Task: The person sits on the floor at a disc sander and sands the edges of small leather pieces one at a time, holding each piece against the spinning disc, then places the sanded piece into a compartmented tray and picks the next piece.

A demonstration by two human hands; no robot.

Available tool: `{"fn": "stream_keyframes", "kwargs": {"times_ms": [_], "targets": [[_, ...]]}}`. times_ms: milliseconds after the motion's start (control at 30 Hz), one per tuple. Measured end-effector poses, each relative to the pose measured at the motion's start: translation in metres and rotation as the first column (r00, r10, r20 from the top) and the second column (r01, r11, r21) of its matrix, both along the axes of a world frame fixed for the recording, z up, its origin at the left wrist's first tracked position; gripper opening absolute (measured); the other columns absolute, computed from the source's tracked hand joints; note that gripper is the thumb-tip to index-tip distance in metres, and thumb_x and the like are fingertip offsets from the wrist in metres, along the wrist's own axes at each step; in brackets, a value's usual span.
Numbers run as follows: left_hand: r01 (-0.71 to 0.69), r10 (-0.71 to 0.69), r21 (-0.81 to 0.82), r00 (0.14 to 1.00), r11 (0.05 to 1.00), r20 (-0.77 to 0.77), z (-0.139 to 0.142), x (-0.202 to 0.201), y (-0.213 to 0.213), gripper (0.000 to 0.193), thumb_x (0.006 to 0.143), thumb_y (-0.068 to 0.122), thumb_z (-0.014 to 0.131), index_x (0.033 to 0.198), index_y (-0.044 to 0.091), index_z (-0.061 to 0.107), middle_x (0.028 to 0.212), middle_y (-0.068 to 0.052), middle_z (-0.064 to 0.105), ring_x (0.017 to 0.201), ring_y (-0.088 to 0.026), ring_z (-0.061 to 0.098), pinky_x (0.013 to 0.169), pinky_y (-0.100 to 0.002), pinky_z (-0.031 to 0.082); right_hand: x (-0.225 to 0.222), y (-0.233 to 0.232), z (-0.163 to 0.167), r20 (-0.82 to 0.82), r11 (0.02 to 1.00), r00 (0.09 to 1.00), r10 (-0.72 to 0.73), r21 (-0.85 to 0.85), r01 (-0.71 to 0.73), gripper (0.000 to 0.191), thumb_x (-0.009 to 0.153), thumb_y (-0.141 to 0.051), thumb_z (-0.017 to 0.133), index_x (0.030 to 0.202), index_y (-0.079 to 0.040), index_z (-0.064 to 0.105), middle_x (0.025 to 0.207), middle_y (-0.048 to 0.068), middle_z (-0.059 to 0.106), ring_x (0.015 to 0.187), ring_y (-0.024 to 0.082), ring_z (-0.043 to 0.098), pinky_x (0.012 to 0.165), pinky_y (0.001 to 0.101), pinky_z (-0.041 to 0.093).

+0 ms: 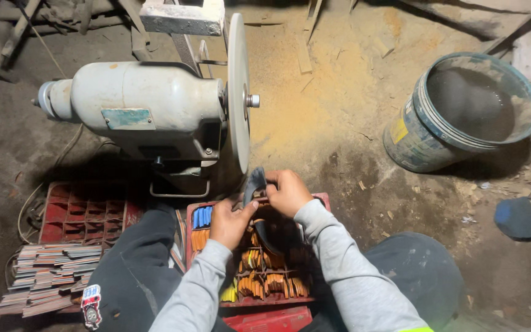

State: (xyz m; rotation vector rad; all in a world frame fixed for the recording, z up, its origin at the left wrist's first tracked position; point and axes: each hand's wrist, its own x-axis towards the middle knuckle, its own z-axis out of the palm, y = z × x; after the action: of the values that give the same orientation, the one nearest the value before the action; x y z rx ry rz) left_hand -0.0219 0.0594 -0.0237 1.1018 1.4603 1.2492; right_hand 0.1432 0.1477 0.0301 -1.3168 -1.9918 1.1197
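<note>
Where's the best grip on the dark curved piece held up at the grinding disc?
Probably its lower end. The dark curved piece stands nearly upright, its top close to the grinding disc, so only the near part is free. Come from below on both flanks, as the left hand and right hand do now, above the red compartment tray.

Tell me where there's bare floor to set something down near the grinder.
Bare floor lies between the disc and the bucket, dusted with sawdust, and nearer, between the red tray and the blue scrap. Crowded: both hands, left and right, hold a dark strip over the tray; the stack fills the left.
</note>
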Motion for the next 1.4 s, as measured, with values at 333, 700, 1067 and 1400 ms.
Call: {"fn": "stream_keyframes", "kwargs": {"times_ms": [333, 700, 1067, 1400], "targets": [[0.136, 0.015, -0.195, 0.782, 0.971, 0.623, 0.045, -0.008, 0.029, 0.02, 0.092, 0.017, 0.074, 0.1, 0.0, 0.066, 0.076, -0.002, 0.063, 0.058, -0.011, 0.056, 0.053, -0.028, 0.047, -0.03, -0.004, 0.02, -0.078, 0.945, 0.994, -0.081, 0.312, 0.101, 0.043, 0.081, 0.004, 0.055, 0.121, 0.002, 0.071, 0.11, 0.022, 0.068, 0.098, 0.039, 0.068, 0.091, 0.0438, 0.055], [0.166, 0.021, -0.226, 0.761, 0.96, 0.648, 0.031, -0.013, 0.033, 0.024, 0.091, 0.02, 0.076, 0.1, 0.0, 0.066, 0.075, -0.002, 0.061, 0.058, -0.012, 0.054, 0.052, -0.031, 0.047, -0.037, -0.002, 0.003, -0.031, 0.932, 0.995, -0.094, 0.35, 0.099, 0.046, 0.077, 0.005, 0.059, 0.121, 0.004, 0.07, 0.107, 0.022, 0.066, 0.1, 0.04, 0.066, 0.091, 0.0446, 0.053], [0.099, -0.072, -0.153, 0.983, 0.983, 0.171, -0.009, -0.008, -0.002, 0.031, 0.087, 0.015, 0.074, 0.111, -0.003, 0.067, 0.095, -0.007, 0.077, 0.077, -0.01, 0.071, 0.063, -0.027, 0.055, -0.012, -0.009, -0.011, 0.219, 0.988, 0.968, 0.123, 0.061, -0.139, 0.017, 0.079, -0.006, 0.064, 0.088, 0.002, 0.076, 0.086, 0.028, 0.069, 0.088, 0.044, 0.069, 0.084, 0.0494, 0.055], [0.151, -0.012, -0.243, 0.869, 0.958, 0.495, 0.016, -0.006, 0.014, 0.026, 0.091, 0.016, 0.073, 0.108, -0.003, 0.069, 0.079, -0.004, 0.066, 0.059, -0.013, 0.058, 0.052, -0.028, 0.048, -0.016, -0.008, 0.009, -0.018, 0.954, 0.999, -0.033, 0.298, 0.036, 0.036, 0.079, -0.001, 0.059, 0.113, 0.002, 0.072, 0.096, 0.025, 0.07, 0.091, 0.043, 0.069, 0.086, 0.047, 0.056]]}}
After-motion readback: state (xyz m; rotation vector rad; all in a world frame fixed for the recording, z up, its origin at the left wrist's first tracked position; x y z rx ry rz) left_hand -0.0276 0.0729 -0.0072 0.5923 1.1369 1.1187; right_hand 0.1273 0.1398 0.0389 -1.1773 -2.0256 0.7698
